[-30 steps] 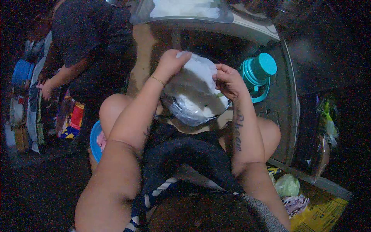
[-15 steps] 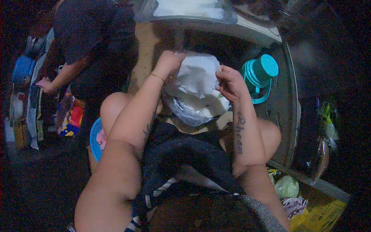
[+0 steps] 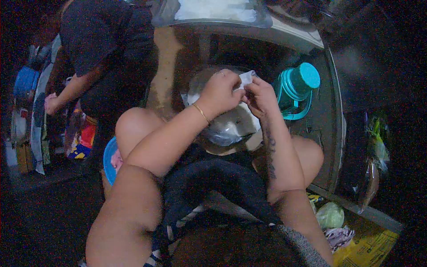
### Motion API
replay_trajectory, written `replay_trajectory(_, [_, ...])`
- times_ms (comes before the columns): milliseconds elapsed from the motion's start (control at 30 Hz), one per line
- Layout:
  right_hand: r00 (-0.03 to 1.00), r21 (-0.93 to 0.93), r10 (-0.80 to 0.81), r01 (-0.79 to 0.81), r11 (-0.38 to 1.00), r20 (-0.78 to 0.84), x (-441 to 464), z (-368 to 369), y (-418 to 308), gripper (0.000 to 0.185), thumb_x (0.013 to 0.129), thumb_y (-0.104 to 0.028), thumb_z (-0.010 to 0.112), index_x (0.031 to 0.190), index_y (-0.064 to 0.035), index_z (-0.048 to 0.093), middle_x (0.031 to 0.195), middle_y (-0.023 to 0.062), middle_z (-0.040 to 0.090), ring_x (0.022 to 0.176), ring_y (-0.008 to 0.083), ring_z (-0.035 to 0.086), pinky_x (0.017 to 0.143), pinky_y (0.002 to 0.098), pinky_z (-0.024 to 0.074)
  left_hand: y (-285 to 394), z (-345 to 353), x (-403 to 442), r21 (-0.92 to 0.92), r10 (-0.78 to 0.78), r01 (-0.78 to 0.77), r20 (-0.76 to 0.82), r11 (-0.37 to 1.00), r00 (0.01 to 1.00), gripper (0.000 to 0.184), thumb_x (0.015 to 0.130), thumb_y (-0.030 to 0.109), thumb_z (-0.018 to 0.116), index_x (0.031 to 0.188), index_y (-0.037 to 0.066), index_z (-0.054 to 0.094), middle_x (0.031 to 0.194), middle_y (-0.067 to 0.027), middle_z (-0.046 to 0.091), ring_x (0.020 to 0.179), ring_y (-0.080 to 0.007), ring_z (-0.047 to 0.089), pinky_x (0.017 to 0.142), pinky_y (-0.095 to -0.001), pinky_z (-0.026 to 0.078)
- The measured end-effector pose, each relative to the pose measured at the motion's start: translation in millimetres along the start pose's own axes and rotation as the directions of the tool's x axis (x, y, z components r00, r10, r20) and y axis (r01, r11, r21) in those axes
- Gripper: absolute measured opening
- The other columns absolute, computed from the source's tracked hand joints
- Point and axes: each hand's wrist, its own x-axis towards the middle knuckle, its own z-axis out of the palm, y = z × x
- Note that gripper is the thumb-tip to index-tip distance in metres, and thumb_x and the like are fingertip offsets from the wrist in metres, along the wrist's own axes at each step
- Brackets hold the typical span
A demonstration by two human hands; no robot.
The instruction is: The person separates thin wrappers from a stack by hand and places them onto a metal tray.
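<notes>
My left hand [image 3: 220, 94] and my right hand [image 3: 260, 95] are close together over a plastic-lined container between my knees. Both have their fingers pinched on a thin white sheet [image 3: 246, 80]. Only its upper part shows between them; the rest is hidden by my fingers. Below my hands lie more pale white sheets [image 3: 235, 122], with clear plastic [image 3: 222, 137] around their near edge. Whether the sheets are paper or wrappers, I cannot tell.
A teal lidded bucket [image 3: 302, 82] stands right of my hands. Ahead is a clear tray [image 3: 164, 13] with white contents [image 3: 215, 10]. A blue basin [image 3: 108, 162] sits by my left thigh. Another person's hand [image 3: 51, 104] is at far left. A bagged green item [image 3: 330, 216] lies lower right.
The white sheet was spread out between my hands and is now bunched or folded small. My left hand has moved right and slightly down, close to my right hand, which has turned inward.
</notes>
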Motion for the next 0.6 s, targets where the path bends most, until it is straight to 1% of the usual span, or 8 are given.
replay_trajectory(100, [0.998,0.081,-0.001,0.006,0.997,-0.064,-3,11,0,0.018,0.085,-0.004,0.054,0.103,-0.0021,0.057,0.092,0.0076,0.062,0.072,0.0152,0.061,0.061,0.0289,0.0542,-4,6,-2,0.012,0.011,-0.011,-0.042,1.0,0.999,0.014,0.069,0.013,0.068,0.074,0.003,0.06,0.079,-0.0167,0.059,0.084,-0.0351,0.057,0.076,-0.0436,0.047])
replay_trajectory(200, [0.984,0.037,-0.046,0.053,0.998,-0.17,-5,18,1,0.017,0.085,-0.014,0.058,0.098,-0.0041,0.064,0.082,0.0043,0.065,0.063,0.0121,0.058,0.053,0.0246,0.048,-10,8,-3,0.005,-0.057,0.057,0.018,0.998,0.998,0.022,0.071,0.016,0.068,0.088,0.004,0.061,0.09,-0.0172,0.059,0.09,-0.0365,0.057,0.084,-0.0429,0.047])
replay_trajectory(300, [0.975,0.07,0.037,-0.023,0.997,-0.219,-5,16,-5,0.018,0.086,-0.017,0.059,0.097,-0.0033,0.064,0.083,0.005,0.066,0.064,0.0129,0.058,0.056,0.0271,0.0484,-16,2,2,-0.003,-0.101,0.101,0.095,0.995,0.99,0.02,0.074,0.017,0.069,0.088,0.004,0.062,0.093,-0.0155,0.061,0.093,-0.034,0.058,0.085,-0.0406,0.047])
replay_trajectory(400, [0.984,-0.091,-0.048,0.033,0.995,-0.173,5,-2,-2,0.018,0.087,-0.019,0.059,0.095,-0.0036,0.064,0.082,0.0037,0.065,0.067,0.014,0.058,0.059,0.0301,0.048,-27,0,7,-0.266,-0.389,0.419,0.16,0.868,0.907,0.02,0.076,0.019,0.071,0.088,0.004,0.063,0.097,-0.0142,0.063,0.098,-0.0297,0.06,0.086,-0.0386,0.046])
replay_trajectory(433, [0.987,-0.069,-0.049,0.039,0.997,-0.151,1,1,-9,0.018,0.087,-0.019,0.059,0.094,-0.0039,0.065,0.082,0.0029,0.065,0.068,0.0142,0.059,0.061,0.0309,0.0477,-28,-11,10,-0.257,-0.397,0.443,0.211,0.859,0.893,0.03,0.076,0.021,0.072,0.101,0.007,0.063,0.108,-0.0124,0.062,0.106,-0.0252,0.058,0.09,-0.0361,0.045])
replay_trajectory(533, [0.995,-0.351,-0.095,0.094,0.932,0.013,-13,3,-37,0.017,0.086,-0.019,0.061,0.094,-0.0042,0.065,0.081,0.0019,0.065,0.07,0.0121,0.058,0.065,0.0279,0.047,-30,-19,14,-0.388,-0.067,0.091,0.075,0.917,0.995,0.047,0.074,0.023,0.074,0.116,0.01,0.058,0.114,-0.0098,0.06,0.11,-0.0236,0.055,0.093,-0.0354,0.044])
replay_trajectory(567, [0.996,-0.402,-0.047,0.074,0.913,0.077,-20,5,-49,0.018,0.086,-0.018,0.062,0.096,-0.0039,0.064,0.082,0.0021,0.065,0.073,0.0112,0.057,0.069,0.0268,0.0468,-30,-22,16,-0.324,0.015,0.028,0.13,0.946,0.991,0.062,0.073,0.026,0.076,0.127,0.011,0.05,0.12,-0.0078,0.056,0.112,-0.0217,0.053,0.096,-0.0337,0.042])
replay_trajectory(600, [0.993,-0.351,-0.038,0.076,0.933,0.114,-22,6,-53,0.018,0.086,-0.018,0.062,0.097,-0.0044,0.064,0.083,0.0021,0.064,0.073,0.0112,0.057,0.069,0.0272,0.0469,-26,-26,17,-0.395,-0.005,0.099,0.232,0.913,0.973,0.058,0.072,0.026,0.076,0.123,0.01,0.053,0.118,-0.0076,0.058,0.109,-0.0206,0.054,0.094,-0.033,0.043])
